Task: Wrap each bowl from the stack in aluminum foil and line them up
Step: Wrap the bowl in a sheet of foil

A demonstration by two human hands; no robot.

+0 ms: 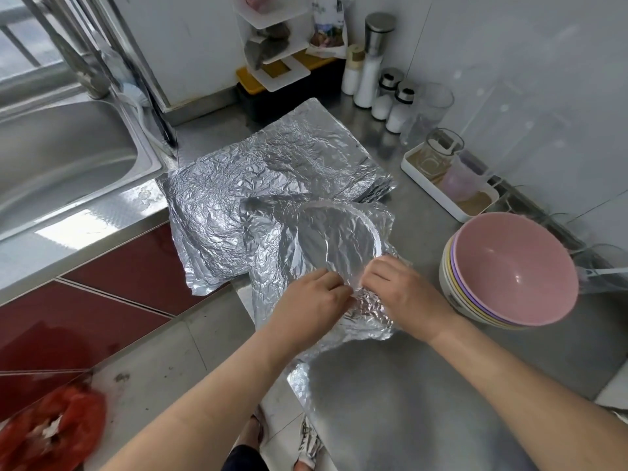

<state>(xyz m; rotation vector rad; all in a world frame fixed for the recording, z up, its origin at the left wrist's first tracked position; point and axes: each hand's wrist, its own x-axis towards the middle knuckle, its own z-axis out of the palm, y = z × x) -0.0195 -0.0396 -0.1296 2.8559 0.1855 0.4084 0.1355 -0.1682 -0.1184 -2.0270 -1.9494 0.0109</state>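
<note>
No readable text or labels

foil-covered bowl [336, 239] centre | bowl stack [509, 266] on counter [424, 385], right of it | foil sheets [272, 164] behind | sink [51, 158] far left

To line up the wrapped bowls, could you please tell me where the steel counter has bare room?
The widest bare patch is the steel counter nearer than the foil-covered bowl, toward the front edge. A narrow strip lies between the crinkled foil sheets and the white rectangular tray. Crowded: the right, by the pink-topped bowl stack, and the back, by glass shakers.
</note>
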